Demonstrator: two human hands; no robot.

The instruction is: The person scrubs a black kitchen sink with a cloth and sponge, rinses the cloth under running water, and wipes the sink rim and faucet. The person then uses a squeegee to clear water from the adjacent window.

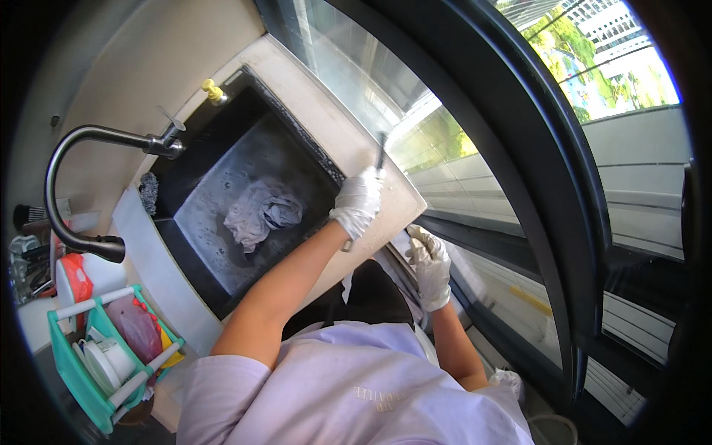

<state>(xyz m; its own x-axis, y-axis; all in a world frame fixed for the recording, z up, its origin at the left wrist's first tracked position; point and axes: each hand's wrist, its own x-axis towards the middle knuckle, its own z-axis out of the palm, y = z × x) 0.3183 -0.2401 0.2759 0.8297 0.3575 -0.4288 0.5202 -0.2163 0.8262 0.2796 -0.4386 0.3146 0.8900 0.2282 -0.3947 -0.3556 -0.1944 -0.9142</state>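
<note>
My left hand (pixel 359 203), in a thin whitish glove, is closed on a slim tool (pixel 381 151) over the sink's right rim; its dark end sticks up past my fingers and a pale end shows below. The tool's kind is unclear. My right hand (pixel 431 267), gloved too, is beside the counter corner by the window frame, fingers bent; whether it holds anything cannot be told. A wet, crumpled pale cloth (pixel 258 214) lies in cloudy, bubbly water in the dark sink (pixel 208 192).
A gooseneck faucet (pixel 92 130) arches left of the sink, near a yellow-topped fitting (pixel 211 89) and a steel wool scrubber (pixel 148 192). A green-and-white basket (pixel 83 384) stands lower left, holding containers and bags. Dark window frames (pixel 534 150) curve along the right.
</note>
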